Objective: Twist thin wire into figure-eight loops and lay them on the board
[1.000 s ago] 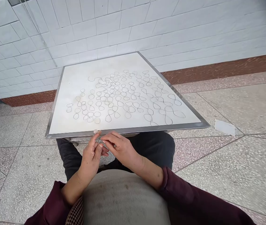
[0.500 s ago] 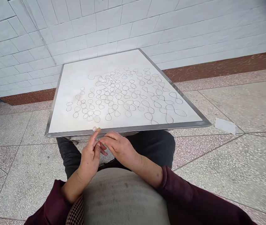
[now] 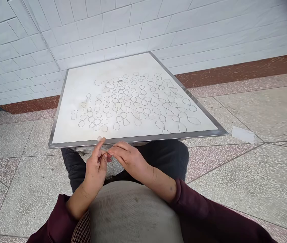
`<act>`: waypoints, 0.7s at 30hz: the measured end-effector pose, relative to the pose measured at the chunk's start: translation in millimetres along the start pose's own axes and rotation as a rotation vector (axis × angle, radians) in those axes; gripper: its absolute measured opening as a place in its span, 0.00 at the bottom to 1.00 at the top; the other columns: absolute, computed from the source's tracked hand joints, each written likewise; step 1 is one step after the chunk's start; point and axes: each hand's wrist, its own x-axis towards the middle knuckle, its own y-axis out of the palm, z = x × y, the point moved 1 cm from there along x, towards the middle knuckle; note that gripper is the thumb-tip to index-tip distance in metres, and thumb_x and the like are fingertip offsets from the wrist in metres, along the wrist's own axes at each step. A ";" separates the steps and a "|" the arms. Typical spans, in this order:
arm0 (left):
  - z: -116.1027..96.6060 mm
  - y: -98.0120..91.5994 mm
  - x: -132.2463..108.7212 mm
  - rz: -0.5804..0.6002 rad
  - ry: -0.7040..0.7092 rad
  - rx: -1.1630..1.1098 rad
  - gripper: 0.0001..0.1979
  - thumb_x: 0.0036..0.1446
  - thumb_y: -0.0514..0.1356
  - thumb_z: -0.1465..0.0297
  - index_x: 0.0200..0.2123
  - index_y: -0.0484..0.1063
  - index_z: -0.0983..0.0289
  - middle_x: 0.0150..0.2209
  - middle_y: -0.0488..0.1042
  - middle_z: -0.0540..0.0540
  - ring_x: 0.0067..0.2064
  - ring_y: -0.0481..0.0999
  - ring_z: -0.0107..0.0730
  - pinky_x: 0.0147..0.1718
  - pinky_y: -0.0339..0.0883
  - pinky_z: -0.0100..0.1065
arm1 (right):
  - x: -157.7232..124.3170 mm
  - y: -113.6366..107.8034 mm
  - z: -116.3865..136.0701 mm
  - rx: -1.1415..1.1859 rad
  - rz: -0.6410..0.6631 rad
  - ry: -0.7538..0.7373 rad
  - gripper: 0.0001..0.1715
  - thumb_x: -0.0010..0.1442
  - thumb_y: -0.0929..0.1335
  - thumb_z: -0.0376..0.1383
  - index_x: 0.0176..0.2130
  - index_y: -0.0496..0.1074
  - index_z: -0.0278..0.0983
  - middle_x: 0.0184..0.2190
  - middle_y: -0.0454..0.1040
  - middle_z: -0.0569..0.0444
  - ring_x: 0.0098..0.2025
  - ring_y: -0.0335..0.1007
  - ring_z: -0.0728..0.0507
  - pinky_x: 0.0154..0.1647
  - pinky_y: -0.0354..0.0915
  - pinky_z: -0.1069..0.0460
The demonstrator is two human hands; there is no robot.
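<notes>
My left hand (image 3: 96,168) and my right hand (image 3: 129,160) meet just below the near edge of a white board (image 3: 82,84) with a metal rim. Both pinch a thin piece of wire (image 3: 108,154) between their fingertips; it is too small to see well. My left forefinger sticks up, wrapped in pale tape at its tip. On the board lie several thin wire loops (image 3: 133,104) bent into figure-eight shapes, spread over its middle and right.
The board rests over my lap, with dark trousers (image 3: 168,157) below it. A white tiled wall (image 3: 158,27) stands behind. Speckled floor tiles surround me, with a scrap of white paper (image 3: 242,134) on the floor at right.
My hands have risen slightly toward the board's edge and my left forefinger has straightened upward. The board and loops have not moved.
</notes>
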 end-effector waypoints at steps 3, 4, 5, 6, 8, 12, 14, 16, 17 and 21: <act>-0.1 0.7 -0.1 0.015 0.003 -0.024 0.25 0.67 0.54 0.64 0.65 0.59 0.57 0.34 0.73 0.52 0.36 0.74 0.33 0.45 0.71 0.39 | 2.3 -2.7 2.7 -0.054 0.028 -0.057 0.14 0.68 0.61 0.28 0.36 0.74 0.37 0.33 0.74 0.50 0.35 0.67 0.45 0.35 0.68 0.51; -0.2 0.8 -0.2 0.021 0.004 -0.027 0.25 0.67 0.54 0.65 0.65 0.59 0.56 0.34 0.73 0.52 0.36 0.74 0.32 0.44 0.71 0.38 | 2.7 -3.0 3.0 -0.068 0.032 -0.072 0.14 0.68 0.61 0.27 0.36 0.74 0.37 0.33 0.74 0.50 0.35 0.67 0.45 0.35 0.68 0.51; -0.5 0.8 -0.2 0.028 0.003 -0.027 0.25 0.67 0.54 0.65 0.65 0.59 0.56 0.34 0.73 0.52 0.36 0.74 0.32 0.44 0.71 0.38 | 2.8 -3.0 3.0 -0.077 0.035 -0.081 0.14 0.67 0.61 0.27 0.36 0.73 0.37 0.33 0.73 0.50 0.35 0.66 0.45 0.35 0.67 0.51; -0.7 0.8 -0.1 0.034 0.001 -0.023 0.25 0.67 0.54 0.65 0.65 0.59 0.56 0.34 0.73 0.52 0.35 0.74 0.32 0.44 0.71 0.38 | 2.7 -2.7 2.7 -0.082 0.035 -0.084 0.14 0.67 0.61 0.27 0.36 0.73 0.36 0.33 0.73 0.50 0.35 0.66 0.45 0.35 0.67 0.51; -1.2 0.4 0.1 0.045 -0.004 -0.012 0.25 0.67 0.54 0.65 0.66 0.59 0.56 0.35 0.74 0.52 0.35 0.75 0.33 0.44 0.71 0.38 | 2.0 -1.8 1.4 -0.085 0.033 -0.077 0.14 0.67 0.61 0.27 0.37 0.73 0.36 0.33 0.73 0.50 0.36 0.65 0.45 0.36 0.67 0.51; -0.4 -0.7 0.6 0.067 0.005 0.023 0.25 0.67 0.54 0.66 0.66 0.58 0.57 0.34 0.74 0.51 0.34 0.76 0.32 0.43 0.71 0.38 | 0.3 -0.9 -1.8 -0.104 0.049 -0.114 0.14 0.67 0.61 0.26 0.36 0.73 0.37 0.33 0.71 0.51 0.35 0.64 0.45 0.35 0.65 0.51; 1.3 -1.2 0.9 0.074 0.018 0.051 0.25 0.67 0.54 0.66 0.66 0.58 0.58 0.33 0.74 0.51 0.34 0.76 0.32 0.42 0.71 0.38 | -0.1 -1.1 -3.1 -0.123 0.061 -0.151 0.15 0.66 0.61 0.24 0.35 0.72 0.37 0.33 0.71 0.51 0.35 0.62 0.45 0.34 0.64 0.51; 3.2 -1.5 1.4 0.079 0.033 0.071 0.25 0.67 0.54 0.66 0.66 0.59 0.57 0.33 0.74 0.51 0.33 0.76 0.32 0.41 0.71 0.38 | 0.1 -2.0 -3.8 -0.141 0.066 -0.172 0.15 0.65 0.60 0.23 0.35 0.72 0.37 0.33 0.71 0.51 0.34 0.61 0.45 0.34 0.64 0.51; 3.9 -1.5 1.7 0.083 0.039 0.075 0.25 0.66 0.55 0.66 0.66 0.59 0.57 0.33 0.75 0.51 0.33 0.76 0.32 0.41 0.72 0.38 | 0.6 -2.7 -3.8 -0.147 0.063 -0.179 0.15 0.65 0.61 0.22 0.35 0.72 0.37 0.33 0.71 0.51 0.34 0.61 0.45 0.34 0.64 0.51; 3.5 -0.7 2.4 0.086 0.030 0.040 0.25 0.66 0.55 0.66 0.65 0.59 0.58 0.33 0.76 0.52 0.34 0.77 0.32 0.42 0.73 0.39 | 3.5 -6.2 -2.7 -0.145 0.018 -0.204 0.14 0.66 0.61 0.24 0.36 0.72 0.37 0.32 0.73 0.52 0.34 0.63 0.46 0.35 0.66 0.51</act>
